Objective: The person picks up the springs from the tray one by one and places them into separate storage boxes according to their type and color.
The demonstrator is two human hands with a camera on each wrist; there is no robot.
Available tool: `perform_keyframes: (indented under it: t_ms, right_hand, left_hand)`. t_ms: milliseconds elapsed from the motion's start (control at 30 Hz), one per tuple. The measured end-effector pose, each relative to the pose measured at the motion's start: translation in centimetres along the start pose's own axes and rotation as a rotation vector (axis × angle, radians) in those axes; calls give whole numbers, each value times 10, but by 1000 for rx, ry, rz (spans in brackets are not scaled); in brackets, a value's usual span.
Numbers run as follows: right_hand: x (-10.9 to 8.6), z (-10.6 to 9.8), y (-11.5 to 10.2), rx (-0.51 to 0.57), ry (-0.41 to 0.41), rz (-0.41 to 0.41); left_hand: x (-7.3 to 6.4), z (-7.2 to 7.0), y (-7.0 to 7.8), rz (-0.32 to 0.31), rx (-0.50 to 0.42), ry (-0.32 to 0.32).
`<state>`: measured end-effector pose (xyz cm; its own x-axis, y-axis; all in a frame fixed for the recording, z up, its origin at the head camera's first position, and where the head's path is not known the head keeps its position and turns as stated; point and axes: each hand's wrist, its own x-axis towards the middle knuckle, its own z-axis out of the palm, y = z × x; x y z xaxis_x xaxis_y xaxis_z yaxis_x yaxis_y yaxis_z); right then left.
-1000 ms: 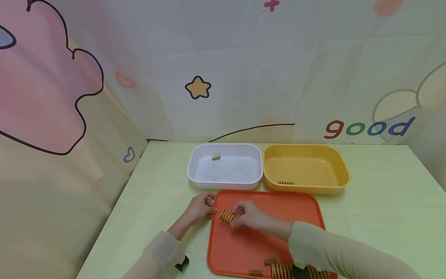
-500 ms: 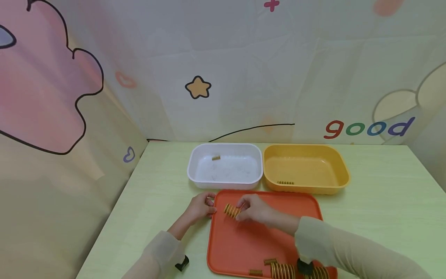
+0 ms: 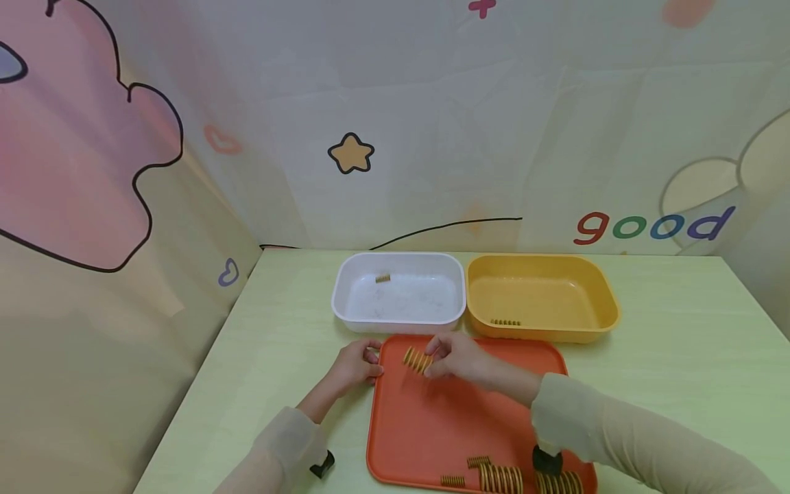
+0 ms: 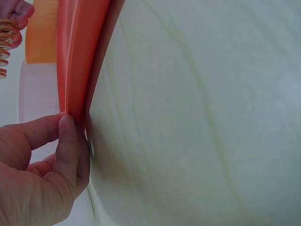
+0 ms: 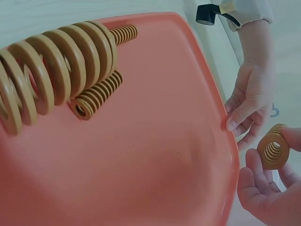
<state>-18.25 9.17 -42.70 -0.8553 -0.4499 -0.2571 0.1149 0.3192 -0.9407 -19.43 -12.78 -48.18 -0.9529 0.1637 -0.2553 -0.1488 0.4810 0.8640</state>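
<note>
My right hand (image 3: 459,359) pinches a brass-coloured coil spring (image 3: 417,360) by one end, above the far left part of the red tray (image 3: 432,425). In the right wrist view the held spring (image 5: 273,153) shows its round open end between thumb and fingers. My left hand (image 3: 354,363) grips the tray's left rim near the far corner; the left wrist view shows its thumb and fingers (image 4: 68,150) pinching that edge. Along the tray's near side lie two large springs (image 3: 501,478) and two small springs (image 3: 453,481). The right wrist strap partly covers one large spring.
Behind the tray stand a white bin (image 3: 401,328) with one small spring (image 3: 382,278) inside and a yellow bin (image 3: 543,333) holding another small spring (image 3: 506,322). All rest on a pale green table (image 3: 679,357) before a printed cloth backdrop (image 3: 432,137).
My right hand has carried the spring away from me and a little to the right over the tray. My left hand has stayed on the rim.
</note>
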Motion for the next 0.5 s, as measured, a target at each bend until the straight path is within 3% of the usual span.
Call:
perform_keyframes:
  t_ms: [500]
  right_hand:
    - [0,-16,-7,-35,-19,-24]
  left_hand:
    - [0,1,0,-5,-1,13]
